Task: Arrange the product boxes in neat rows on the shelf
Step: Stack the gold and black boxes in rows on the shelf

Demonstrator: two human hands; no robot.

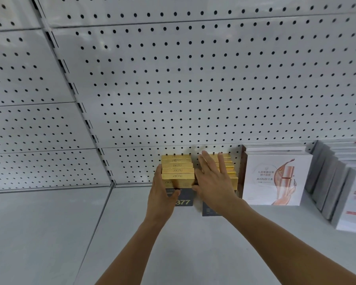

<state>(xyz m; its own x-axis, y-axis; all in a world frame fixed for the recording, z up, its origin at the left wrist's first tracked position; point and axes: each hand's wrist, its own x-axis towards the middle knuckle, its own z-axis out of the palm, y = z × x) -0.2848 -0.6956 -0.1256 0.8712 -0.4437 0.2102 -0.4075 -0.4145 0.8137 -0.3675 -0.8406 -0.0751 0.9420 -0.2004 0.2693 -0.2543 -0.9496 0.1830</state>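
Note:
Two rows of gold-topped, dark-fronted boxes stand on the grey shelf [193, 243] against the pegboard. My left hand [162, 199] wraps the left side and front of the left row [177, 170], thumb across the front box marked 377. My right hand [214, 182] lies flat, fingers spread, between the rows and over the right row [231, 171], hiding most of it. That row's front box [209, 211] sticks out further forward than the left row's front.
White Marubi boxes [275, 177] stand in a row just right of the gold boxes. More grey and white boxes [337, 182] fan out at the far right. The white pegboard back wall [173, 89] rises behind. A shelf seam [103, 202] runs at the left.

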